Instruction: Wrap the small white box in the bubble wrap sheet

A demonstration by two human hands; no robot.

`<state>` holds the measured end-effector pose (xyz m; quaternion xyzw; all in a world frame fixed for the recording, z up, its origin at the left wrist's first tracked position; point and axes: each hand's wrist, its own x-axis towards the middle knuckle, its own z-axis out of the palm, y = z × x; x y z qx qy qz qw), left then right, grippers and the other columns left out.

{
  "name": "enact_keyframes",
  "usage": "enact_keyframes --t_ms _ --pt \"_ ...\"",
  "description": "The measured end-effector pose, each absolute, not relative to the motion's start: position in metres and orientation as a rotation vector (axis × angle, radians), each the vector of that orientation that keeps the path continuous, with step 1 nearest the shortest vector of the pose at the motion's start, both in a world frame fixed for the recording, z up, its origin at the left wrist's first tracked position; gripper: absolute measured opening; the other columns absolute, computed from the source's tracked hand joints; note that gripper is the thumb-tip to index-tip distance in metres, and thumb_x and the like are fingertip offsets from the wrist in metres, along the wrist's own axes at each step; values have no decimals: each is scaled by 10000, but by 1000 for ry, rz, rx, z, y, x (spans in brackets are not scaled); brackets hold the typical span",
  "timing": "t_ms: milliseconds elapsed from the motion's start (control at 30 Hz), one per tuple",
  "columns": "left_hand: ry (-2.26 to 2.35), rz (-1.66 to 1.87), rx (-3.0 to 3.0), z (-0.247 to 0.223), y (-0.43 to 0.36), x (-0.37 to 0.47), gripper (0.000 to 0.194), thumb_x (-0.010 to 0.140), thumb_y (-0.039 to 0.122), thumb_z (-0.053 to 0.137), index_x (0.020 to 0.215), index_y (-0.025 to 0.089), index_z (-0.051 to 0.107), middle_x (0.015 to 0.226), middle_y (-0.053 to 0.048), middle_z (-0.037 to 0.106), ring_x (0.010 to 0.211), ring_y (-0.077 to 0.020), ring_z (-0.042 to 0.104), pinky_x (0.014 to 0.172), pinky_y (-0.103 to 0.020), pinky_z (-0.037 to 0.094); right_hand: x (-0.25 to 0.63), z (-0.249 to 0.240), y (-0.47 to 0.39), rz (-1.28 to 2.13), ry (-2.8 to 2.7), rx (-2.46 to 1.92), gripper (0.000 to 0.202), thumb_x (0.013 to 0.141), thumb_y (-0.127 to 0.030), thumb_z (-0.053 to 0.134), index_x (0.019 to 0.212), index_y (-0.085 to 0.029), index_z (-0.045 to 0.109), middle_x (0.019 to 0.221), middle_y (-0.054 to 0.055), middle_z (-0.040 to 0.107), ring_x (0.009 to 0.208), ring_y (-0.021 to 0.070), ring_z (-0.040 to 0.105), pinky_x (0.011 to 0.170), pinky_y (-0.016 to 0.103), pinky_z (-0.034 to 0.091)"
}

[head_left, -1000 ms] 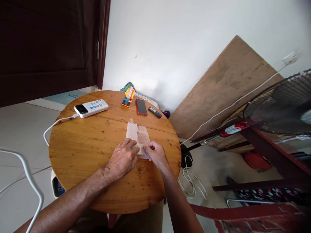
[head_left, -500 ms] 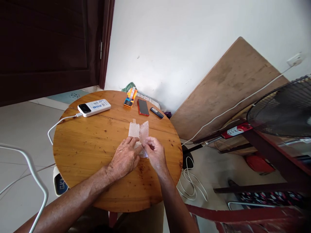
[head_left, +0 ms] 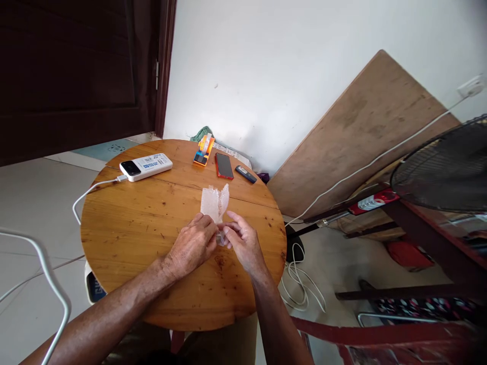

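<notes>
A small clear bubble-wrap sheet (head_left: 214, 202) lies on the round wooden table (head_left: 133, 223), its right half folded up over the left. My left hand (head_left: 192, 245) presses the sheet's near end down with the fingertips. My right hand (head_left: 241, 242) pinches the near right edge of the same sheet between thumb and fingers. The two hands meet at the sheet's near end, which they hide.
At the table's far side lie a white power bank (head_left: 145, 167) with a white cable, an orange gadget (head_left: 203, 151), a red phone (head_left: 224, 166) and a small dark stick (head_left: 245, 174). A wooden board (head_left: 361, 132) leans on the wall; a fan (head_left: 445, 167) stands right.
The bubble-wrap sheet lay flat; its right side has been lifted and folded toward the left. My right hand has moved in closer to my left.
</notes>
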<state>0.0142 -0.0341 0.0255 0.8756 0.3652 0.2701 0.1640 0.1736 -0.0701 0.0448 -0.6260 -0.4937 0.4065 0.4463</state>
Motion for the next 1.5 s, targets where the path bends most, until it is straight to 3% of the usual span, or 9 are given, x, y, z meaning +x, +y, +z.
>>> enact_keyframes --t_ms 133,267,400,667,833,1000,1133,1333,1500 --pt "975 831 2544 22 -33 13 170 919 144 518 844 199 660 932 -48 627 926 -194 550 826 -302 492 176 47 -75 1083 -1250 -1518 538 763 -266 600 1293 -208 531 1057 69 711 671 127 609 582 253 482" --pt "909 854 2576 21 -33 11 176 915 178 537 849 208 697 929 -54 638 923 -208 547 841 -336 483 179 44 -74 1067 -1347 -1503 559 720 -221 616 1275 -211 552 1071 59 705 759 137 619 704 278 499" --pt "855 814 2595 24 -31 8 196 909 176 525 885 218 716 936 -61 637 926 -214 548 838 -350 483 180 44 -72 1101 -1327 -1495 556 719 -229 615 1271 -211 548 1071 59 689 782 141 621 708 280 504" --pt "702 761 2583 35 -29 1 293 767 83 551 927 241 739 932 -60 636 933 -226 561 861 -372 485 182 42 -69 1163 -1246 -1480 544 722 -262 631 1257 -201 556 1007 58 689 626 113 556 502 229 411" --pt "712 780 2566 33 -25 1 232 815 111 535 858 209 741 919 -65 647 916 -218 574 816 -344 490 186 43 -76 1147 -1354 -1438 587 731 -224 644 1309 -221 541 1112 61 663 719 120 565 649 268 466" --pt "688 816 2569 31 -24 2 212 840 125 544 832 212 738 900 -57 649 901 -207 571 792 -328 476 185 39 -90 964 -1609 -1485 722 717 -176 677 1409 -233 478 978 22 644 766 140 562 735 295 481" --pt "680 828 2561 31 -24 1 220 841 99 539 825 206 730 906 -47 654 879 -191 562 760 -301 462 180 28 -88 727 -1628 -1476 566 777 -160 577 1338 -230 543 1113 58 643 718 118 569 713 287 498" --pt "694 793 2574 30 -23 2 242 807 70 541 862 210 732 936 -45 656 908 -200 557 792 -313 463 177 24 -83 675 -1537 -1531 409 808 -199 558 1208 -196 643 987 56 692 694 127 609 627 244 503" --pt "694 754 2608 30 -23 3 204 814 102 561 890 204 720 945 -51 649 924 -212 542 822 -331 461 177 30 -82 680 -1512 -1507 338 829 -214 555 1140 -194 687 945 54 718 761 154 650 695 263 533"
